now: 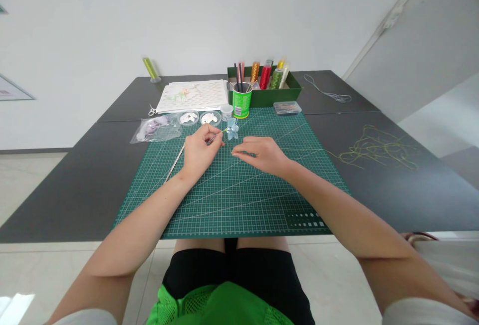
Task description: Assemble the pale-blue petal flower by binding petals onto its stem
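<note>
So the thing in play here is a little pale blue flower (232, 129), sitting on the near side of the bright green can (242, 103) and a touch to its left. It's got soft, light petals that look thin, spread out kind of loosely, with a skinny yellowish-green stem running off to the left. The left hand (203, 148) has that stem pinched between thumb and finger, so the bloom pokes out past the fingertips over the green cutting mat (239, 205). The right hand (262, 154) is nearer the person than the can and slightly right of it, fingers bent in toward the thumb — honestly can't tell if there's anything between the tips. A slim silvery tool (174, 163) shows by the left wrist, no idea whether that hand touches it. Just left of the can there's a small white-lidded jar (226, 110), then two round dishes of white pieces (199, 118) — and right behind the can, a dark green box (277, 97) with spools of colored thread (265, 76).
</note>
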Tool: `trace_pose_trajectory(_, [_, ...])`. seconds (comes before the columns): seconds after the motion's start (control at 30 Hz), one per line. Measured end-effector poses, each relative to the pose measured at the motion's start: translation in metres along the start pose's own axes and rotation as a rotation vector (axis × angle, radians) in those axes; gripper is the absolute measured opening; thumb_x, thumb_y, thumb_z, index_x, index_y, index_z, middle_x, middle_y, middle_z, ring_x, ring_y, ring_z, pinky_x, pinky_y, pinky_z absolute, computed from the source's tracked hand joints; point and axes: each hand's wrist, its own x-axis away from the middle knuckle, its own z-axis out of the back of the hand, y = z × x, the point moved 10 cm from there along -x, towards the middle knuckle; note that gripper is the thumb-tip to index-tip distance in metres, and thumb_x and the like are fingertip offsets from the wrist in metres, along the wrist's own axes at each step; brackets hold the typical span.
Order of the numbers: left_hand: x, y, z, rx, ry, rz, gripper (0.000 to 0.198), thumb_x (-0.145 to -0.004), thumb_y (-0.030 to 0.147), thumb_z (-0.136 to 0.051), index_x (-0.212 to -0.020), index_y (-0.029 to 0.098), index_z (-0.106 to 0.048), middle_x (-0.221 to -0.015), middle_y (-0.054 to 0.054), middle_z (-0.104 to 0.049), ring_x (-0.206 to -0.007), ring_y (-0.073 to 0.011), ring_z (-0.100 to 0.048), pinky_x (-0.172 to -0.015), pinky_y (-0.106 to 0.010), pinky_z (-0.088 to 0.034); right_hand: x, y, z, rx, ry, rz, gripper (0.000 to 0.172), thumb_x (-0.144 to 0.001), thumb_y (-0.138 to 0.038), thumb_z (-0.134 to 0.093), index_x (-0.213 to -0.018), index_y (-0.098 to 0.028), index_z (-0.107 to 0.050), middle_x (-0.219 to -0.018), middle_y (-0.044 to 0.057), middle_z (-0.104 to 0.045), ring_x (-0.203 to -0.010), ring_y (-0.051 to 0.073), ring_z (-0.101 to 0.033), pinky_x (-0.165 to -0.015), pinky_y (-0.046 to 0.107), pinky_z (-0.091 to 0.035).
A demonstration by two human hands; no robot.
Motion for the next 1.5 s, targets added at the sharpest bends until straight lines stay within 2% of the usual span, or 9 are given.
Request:
trace_pose_trajectory(0.23, [0.008,0.012,-0.021,-0.342,-0.142,-0.172,0.007,-0.088,0.028,-0.062,-0.090,0.025,-0.067,-0.077,0.000,-0.075,-0.071,-0.0194,-0.069,-0.061,-0.026,-0.042,-0.002,-0.004,0.026,0.053,0.101,-0.021,0.023,-0.097,-0.031,-0.054,-0.092,-0.022,-0.075,-0.073,0.001,-0.064,-0.064,0.012,-0.055,-0.060,0.024,-0.039])
trace_pose_trajectory(0.4, [0.020,0.021,-0.042,-0.344,-0.324,-0.294,0.011,-0.092,0.031,-0.058,-0.094,0.026,-0.068,-0.086,0.001,-0.076,-0.076,-0.0197,-0.071,-0.065,-0.026,-0.044,-0.002,0.010,0.045,0.065,0.199,-0.085,0.021,-0.096,-0.030,-0.057,-0.089,-0.021,-0.074,-0.071,0.001,-0.062,-0.062,0.012,-0.051,-0.060,0.026,-0.038])
trace_pose_trajectory(0.6, [0.031,0.041,-0.046,-0.317,-0.364,-0.470,0.016,-0.096,0.031,-0.055,-0.093,0.023,-0.068,-0.084,0.001,-0.075,-0.074,-0.0163,-0.070,-0.069,-0.026,-0.048,-0.002,0.025,0.055,0.051,0.267,-0.110,0.016,-0.092,-0.028,-0.063,-0.084,-0.020,-0.074,-0.065,-0.002,-0.058,-0.058,0.010,-0.046,-0.060,0.025,-0.035])
trace_pose_trajectory(0.73, [0.036,0.051,-0.044,-0.258,-0.341,-0.566,0.016,-0.097,0.030,-0.055,-0.093,0.022,-0.068,-0.085,0.002,-0.076,-0.075,-0.0146,-0.071,-0.071,-0.026,-0.050,-0.003,0.032,0.056,0.016,0.280,-0.127,0.015,-0.090,-0.027,-0.065,-0.082,-0.019,-0.075,-0.061,-0.003,-0.053,-0.056,0.009,-0.042,-0.058,0.025,-0.033])
trace_pose_trajectory(1.0, [0.038,0.064,-0.030,-0.088,-0.259,-0.610,0.013,-0.096,0.028,-0.058,-0.093,0.021,-0.069,-0.088,0.000,-0.077,-0.079,-0.0135,-0.073,-0.075,-0.025,-0.054,0.001,0.066,0.042,-0.194,0.243,-0.276,0.015,-0.085,-0.032,-0.069,-0.082,-0.018,-0.075,-0.056,-0.006,-0.040,-0.054,0.008,-0.035,-0.059,0.026,-0.031])
trace_pose_trajectory(1.2, [0.036,0.073,-0.005,0.003,-0.055,-0.635,0.006,-0.093,0.021,-0.063,-0.092,0.019,-0.068,-0.088,-0.002,-0.076,-0.083,-0.0135,-0.070,-0.079,-0.027,-0.055,0.001,0.074,0.014,-0.432,0.160,-0.317,0.022,-0.082,-0.038,-0.070,-0.078,-0.016,-0.074,-0.063,-0.002,-0.056,-0.060,0.010,-0.047,-0.062,0.026,-0.038])
trace_pose_trajectory(1.27, [0.033,0.072,0.003,-0.003,0.028,-0.610,0.004,-0.092,0.022,-0.064,-0.090,0.020,-0.068,-0.086,-0.001,-0.074,-0.081,-0.0133,-0.068,-0.078,-0.028,-0.053,0.002,0.073,0.001,-0.475,0.133,-0.335,0.026,-0.081,-0.041,-0.070,-0.075,-0.016,-0.073,-0.066,-0.001,-0.059,-0.062,0.011,-0.049,-0.061,0.026,-0.038])
trace_pose_trajectory(1.37, [0.024,0.062,0.015,0.001,0.140,-0.502,0.006,-0.092,0.025,-0.065,-0.088,0.020,-0.067,-0.084,-0.001,-0.071,-0.078,-0.0131,-0.063,-0.070,-0.027,-0.051,0.005,0.069,-0.014,-0.459,0.105,-0.375,0.031,-0.081,-0.045,-0.070,-0.073,-0.015,-0.073,-0.059,-0.003,-0.052,-0.055,0.009,-0.042,-0.055,0.024,-0.033])
trace_pose_trajectory(1.5, [0.012,0.039,0.019,0.010,0.198,-0.328,0.005,-0.090,0.023,-0.065,-0.086,0.020,-0.066,-0.081,0.000,-0.067,-0.076,-0.0125,-0.060,-0.063,-0.024,-0.047,0.003,0.050,-0.022,-0.401,0.064,-0.307,0.023,-0.085,-0.039,-0.068,-0.082,-0.017,-0.077,-0.058,-0.004,-0.054,-0.052,0.007,-0.039,-0.054,0.023,-0.032])
